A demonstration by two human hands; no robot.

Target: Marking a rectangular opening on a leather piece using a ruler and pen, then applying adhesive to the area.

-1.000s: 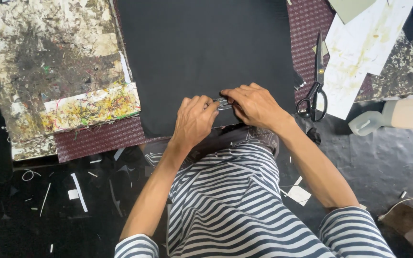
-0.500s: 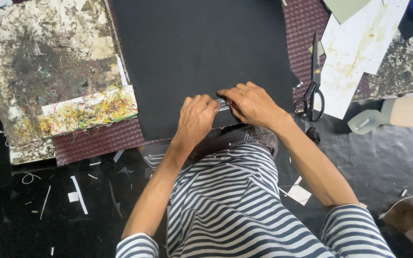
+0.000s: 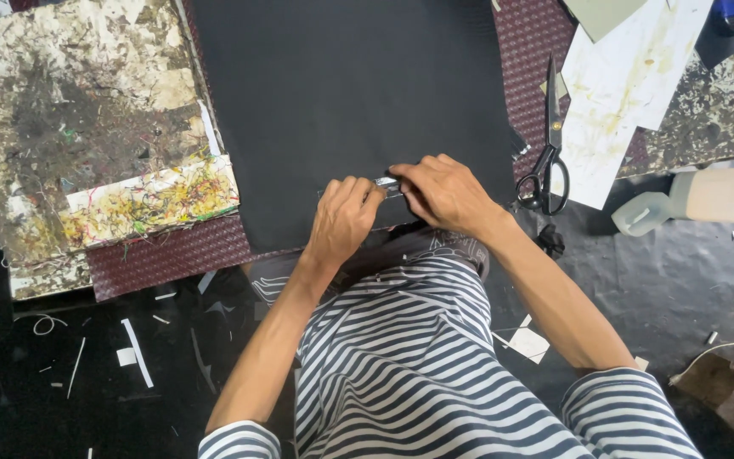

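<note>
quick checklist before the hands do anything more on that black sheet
1. Both hands on the work: left hand and right hand meet over a small metal tool on the black sheet. Ok.
2. What the tool is, and where any edge points: mostly hidden by the fingers. Cannot tell.
3. Sheet lying flat: no wrinkle shows. Ok.
4. Scissors out of the way: on the table right of the sheet, apart from both hands. Ok.
5. Bottle upright: it lies on its side at the right. Not ok.
</note>
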